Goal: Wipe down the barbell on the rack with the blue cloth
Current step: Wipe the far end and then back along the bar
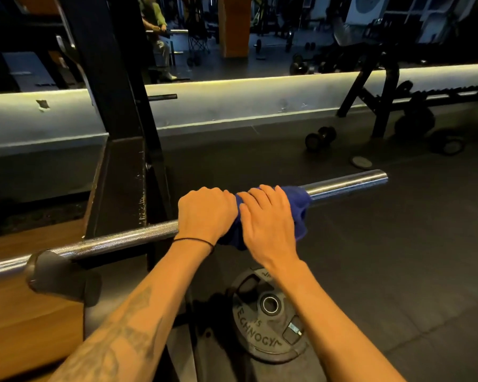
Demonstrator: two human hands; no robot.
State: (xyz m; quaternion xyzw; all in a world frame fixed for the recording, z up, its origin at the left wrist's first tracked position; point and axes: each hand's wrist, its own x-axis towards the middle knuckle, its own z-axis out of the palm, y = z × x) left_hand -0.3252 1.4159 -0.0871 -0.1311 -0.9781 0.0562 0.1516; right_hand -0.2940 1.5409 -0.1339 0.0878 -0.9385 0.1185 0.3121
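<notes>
The barbell lies across the rack, its bare sleeve end jutting right. The left hand curls around the bar just beside the right hand, which wraps the blue cloth around the bar. A plate lies on the floor below.

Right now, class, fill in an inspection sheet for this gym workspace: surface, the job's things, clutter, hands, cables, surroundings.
Surface: dark rubber floor.
Job's things: barbell rests on the rack hook; blue cloth is wrapped round the bar near its sleeve.
Clutter: weight plate below the bar; dumbbell and small disc on the floor.
Hands: left hand grips the bar beside the cloth; right hand holds the cloth on the bar.
Cables: nothing seen.
Surroundings: black rack upright, lit ledge, mirror behind.
</notes>
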